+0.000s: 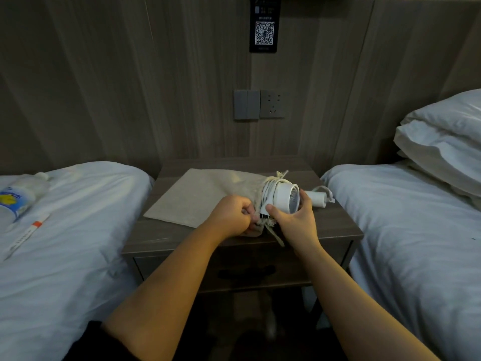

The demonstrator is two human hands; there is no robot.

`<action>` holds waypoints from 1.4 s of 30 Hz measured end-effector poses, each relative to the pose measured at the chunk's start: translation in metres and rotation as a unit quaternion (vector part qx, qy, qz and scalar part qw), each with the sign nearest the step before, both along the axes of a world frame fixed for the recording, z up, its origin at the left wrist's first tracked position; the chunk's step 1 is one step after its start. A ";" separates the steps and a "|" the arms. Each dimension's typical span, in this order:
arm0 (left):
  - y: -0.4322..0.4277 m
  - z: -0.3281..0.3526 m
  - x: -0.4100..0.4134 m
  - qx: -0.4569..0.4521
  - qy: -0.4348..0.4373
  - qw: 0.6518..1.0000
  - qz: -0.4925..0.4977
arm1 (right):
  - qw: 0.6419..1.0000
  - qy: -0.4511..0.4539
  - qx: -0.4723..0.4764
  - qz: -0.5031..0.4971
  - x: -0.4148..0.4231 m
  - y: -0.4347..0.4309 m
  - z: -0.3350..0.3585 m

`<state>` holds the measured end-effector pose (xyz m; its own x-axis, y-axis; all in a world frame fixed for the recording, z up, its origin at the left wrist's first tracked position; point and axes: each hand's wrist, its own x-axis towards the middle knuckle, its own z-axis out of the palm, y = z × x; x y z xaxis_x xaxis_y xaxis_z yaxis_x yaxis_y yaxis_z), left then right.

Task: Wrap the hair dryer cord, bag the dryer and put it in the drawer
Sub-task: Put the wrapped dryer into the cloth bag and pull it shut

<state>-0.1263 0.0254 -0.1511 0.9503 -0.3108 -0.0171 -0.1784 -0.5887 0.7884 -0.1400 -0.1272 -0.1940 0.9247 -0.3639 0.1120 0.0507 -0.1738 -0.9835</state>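
A white hair dryer [283, 198] with its white cord [268, 190] wound round the barrel lies at the mouth of a beige cloth drawstring bag [203, 196] on the nightstand [335, 225]. My right hand [296, 220] grips the dryer's barrel from the near side; the rear grille faces right. The folded handle [316, 199] sticks out to the right. My left hand [231, 217] pinches the bag's open edge beside the dryer's nozzle. The bag's drawstrings [276, 237] hang over the front edge. The drawer [247, 272] below is closed.
Two beds with white sheets flank the nightstand. On the left bed [78, 230] lie a plastic bottle [20, 198] and a thin packet [28, 231]. Pillows [442, 142] are stacked on the right bed. A wall socket and switches [259, 104] sit above.
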 end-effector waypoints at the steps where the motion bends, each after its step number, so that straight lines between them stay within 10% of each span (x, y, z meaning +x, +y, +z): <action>1: 0.001 0.000 0.001 0.001 0.000 1.000 -0.003 | 1.000 -0.003 0.003 -0.012 0.000 0.003 0.000; 7: 0.003 -0.005 0.002 -0.018 -0.007 1.000 -0.017 | 0.996 0.013 0.017 -0.082 -0.005 0.018 -0.001; 13: 0.003 -0.011 0.006 -0.037 -0.018 0.999 -0.013 | 0.933 0.032 -0.349 -0.083 -0.013 0.003 0.016; 18: 0.003 -0.014 0.007 -0.064 -0.012 0.998 -0.024 | 0.905 -0.065 -0.419 0.027 -0.010 -0.010 0.031; 26: 0.003 -0.018 0.011 -0.031 -0.015 0.999 -0.037 | 0.696 -0.179 -0.685 0.118 0.003 -0.023 0.051; 36: 0.004 -0.028 0.014 -0.095 0.036 0.995 -0.023 | 0.699 -0.118 -0.654 0.265 0.025 -0.027 0.077; 42: 0.005 -0.032 0.016 -0.162 0.083 0.983 0.004 | 0.771 -0.128 -0.593 0.192 0.031 -0.034 0.076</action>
<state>-0.1108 0.0306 -0.1833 0.9451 -0.3185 -0.0731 -0.0280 -0.3018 0.9530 -0.1091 -0.1608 -0.1178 0.8309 0.4309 0.3520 0.4891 -0.8673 -0.0928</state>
